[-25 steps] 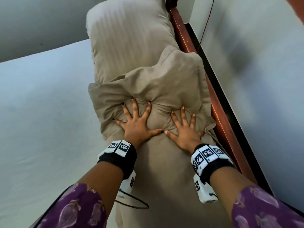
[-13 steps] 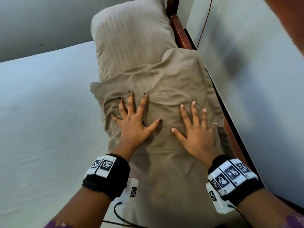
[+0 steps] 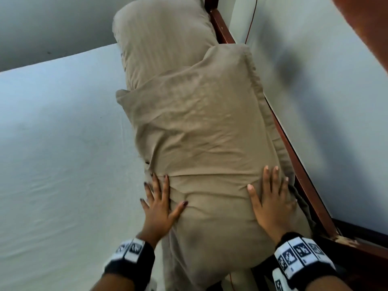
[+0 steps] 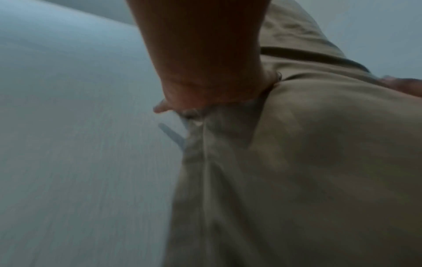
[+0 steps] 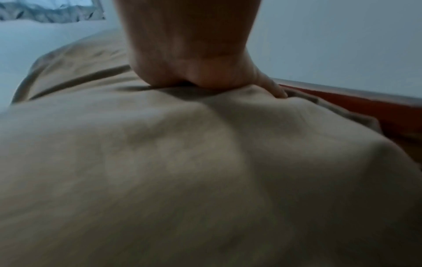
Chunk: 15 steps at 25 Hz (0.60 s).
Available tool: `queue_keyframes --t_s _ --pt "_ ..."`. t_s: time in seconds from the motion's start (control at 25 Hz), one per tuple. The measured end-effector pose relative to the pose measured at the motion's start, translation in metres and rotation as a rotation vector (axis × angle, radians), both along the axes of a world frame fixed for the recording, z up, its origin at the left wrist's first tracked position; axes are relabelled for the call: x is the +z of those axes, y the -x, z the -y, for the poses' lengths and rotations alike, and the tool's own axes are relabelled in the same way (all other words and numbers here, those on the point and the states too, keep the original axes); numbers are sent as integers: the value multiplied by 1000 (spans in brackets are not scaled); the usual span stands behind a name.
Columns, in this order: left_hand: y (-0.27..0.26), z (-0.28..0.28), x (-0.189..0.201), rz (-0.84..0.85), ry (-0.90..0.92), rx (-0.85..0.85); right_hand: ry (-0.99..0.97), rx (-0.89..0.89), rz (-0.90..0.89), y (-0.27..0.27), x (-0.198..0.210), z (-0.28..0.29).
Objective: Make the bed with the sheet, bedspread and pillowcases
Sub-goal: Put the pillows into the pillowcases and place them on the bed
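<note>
I've both hands, left hand point(image 3: 156, 208) and right hand point(image 3: 270, 203), spread flat on the near pillow point(image 3: 201, 131), lower frame, apparently smoothing its case.

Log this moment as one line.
left hand: flat on near pillow | right hand: flat on it | far pillow: placed

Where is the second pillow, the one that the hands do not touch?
In the head view, the far pillow lies at top centre, beyond the near pillow, beside the wooden bed frame.
</note>
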<state>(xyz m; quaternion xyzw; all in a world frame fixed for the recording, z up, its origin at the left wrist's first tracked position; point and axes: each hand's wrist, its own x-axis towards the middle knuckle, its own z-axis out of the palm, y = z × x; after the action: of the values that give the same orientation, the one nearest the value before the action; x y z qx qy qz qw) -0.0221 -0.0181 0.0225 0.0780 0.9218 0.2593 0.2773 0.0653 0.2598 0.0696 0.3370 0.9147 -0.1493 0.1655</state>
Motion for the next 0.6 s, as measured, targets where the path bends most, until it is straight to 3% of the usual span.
queue_keyframes --t_s 0.12,0.2,0.4,0.48,0.6 --pt "-70 -5 4 199 -422 211 11 -92 -34 -27 0 10" --pt "-105 -12 5 225 -566 325 70 -144 -104 -47 -3 8" --pt "-140 3 -15 150 -249 365 -2 -367 -380 -85 -13 -6" --pt "-149 13 -20 239 -256 379 66 -394 -374 -97 -11 -15" --pt "-175 30 -31 224 -274 408 77 -307 -317 -118 -7 -19"
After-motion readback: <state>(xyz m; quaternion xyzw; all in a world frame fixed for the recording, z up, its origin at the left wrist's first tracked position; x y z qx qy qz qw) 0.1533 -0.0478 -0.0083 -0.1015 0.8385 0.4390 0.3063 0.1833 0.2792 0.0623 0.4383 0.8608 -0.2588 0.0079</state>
